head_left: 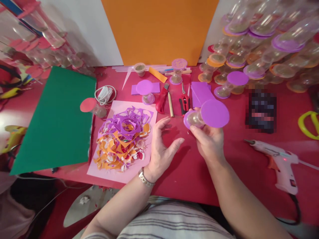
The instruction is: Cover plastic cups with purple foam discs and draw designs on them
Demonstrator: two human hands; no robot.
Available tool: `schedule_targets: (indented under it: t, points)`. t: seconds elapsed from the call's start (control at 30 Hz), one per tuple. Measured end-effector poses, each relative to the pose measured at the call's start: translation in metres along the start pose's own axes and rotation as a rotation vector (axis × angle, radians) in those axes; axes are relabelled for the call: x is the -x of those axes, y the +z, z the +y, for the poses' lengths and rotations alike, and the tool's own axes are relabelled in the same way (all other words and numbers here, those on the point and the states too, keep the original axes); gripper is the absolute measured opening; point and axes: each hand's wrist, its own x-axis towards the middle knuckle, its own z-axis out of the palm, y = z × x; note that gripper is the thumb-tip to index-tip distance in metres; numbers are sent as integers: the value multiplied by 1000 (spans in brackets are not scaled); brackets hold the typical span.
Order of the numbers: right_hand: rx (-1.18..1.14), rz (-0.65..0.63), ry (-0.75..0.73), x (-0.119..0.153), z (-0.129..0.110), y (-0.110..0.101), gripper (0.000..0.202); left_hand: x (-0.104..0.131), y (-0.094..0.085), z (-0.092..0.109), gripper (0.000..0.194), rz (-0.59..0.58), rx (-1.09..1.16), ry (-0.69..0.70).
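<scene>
My right hand grips an hourglass made of clear plastic, with a round purple disc on each end. It is held tilted above the red table, and its larger-looking disc faces me. Empty, with thumb and fingers apart, my left hand hovers to the left of it and wears a metal watch on the wrist. Beside that hand lies a heap of purple and orange foam scraps on a pink sheet. Just beyond the held hourglass are red-handled pliers and purple sheets.
A white hot glue gun lies at right, its red light on, near yellow scissors handles. Many hourglasses are stacked at back right. A green board leans out at left. A red cutter and a wooden-handled tool lie mid-table.
</scene>
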Motion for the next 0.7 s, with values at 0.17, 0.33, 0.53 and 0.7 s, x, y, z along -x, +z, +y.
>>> schedule_targets:
  t: [0.17, 0.33, 0.53, 0.7]
  points:
    - [369, -71, -255, 2, -4, -3, 50, 1, 0, 2, 76, -12, 31, -23]
    - [606, -198, -391, 6, -6, 0, 43, 1, -3, 5, 76, -9, -32, -54]
    - [497, -289, -360, 8, -10, 0, 50, -2, -5, 7, 54, 25, -115, -45]
    - [228, -400, -95, 7, -13, -7, 66, -1, -4, 5, 53, 68, -131, 8]
